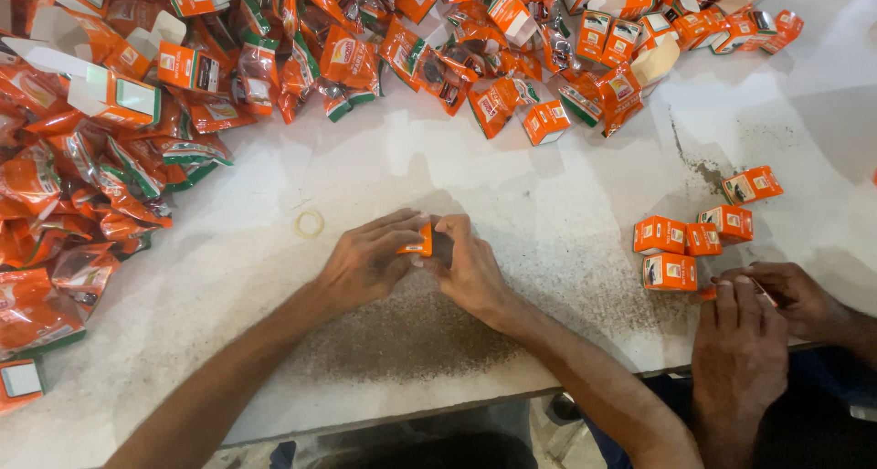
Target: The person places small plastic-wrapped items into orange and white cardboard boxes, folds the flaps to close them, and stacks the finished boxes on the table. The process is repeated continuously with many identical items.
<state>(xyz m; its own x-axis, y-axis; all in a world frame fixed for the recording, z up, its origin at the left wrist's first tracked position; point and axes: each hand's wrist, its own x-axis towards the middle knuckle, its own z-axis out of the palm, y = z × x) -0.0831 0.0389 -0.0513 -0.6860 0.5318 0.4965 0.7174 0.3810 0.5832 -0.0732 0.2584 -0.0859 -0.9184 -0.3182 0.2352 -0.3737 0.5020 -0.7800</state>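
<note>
Both hands pinch one small orange carton.

A small packing workshop.
Heaps of orange sachets and open orange cartons cover a worn, dusty white surface; closed boxes stand grouped beside a co-worker's hands.

I see an orange box between my hands, orange-and-white boxes with small green panels, glossy orange packets edged green, a white table speckled with dark brown powder
</note>
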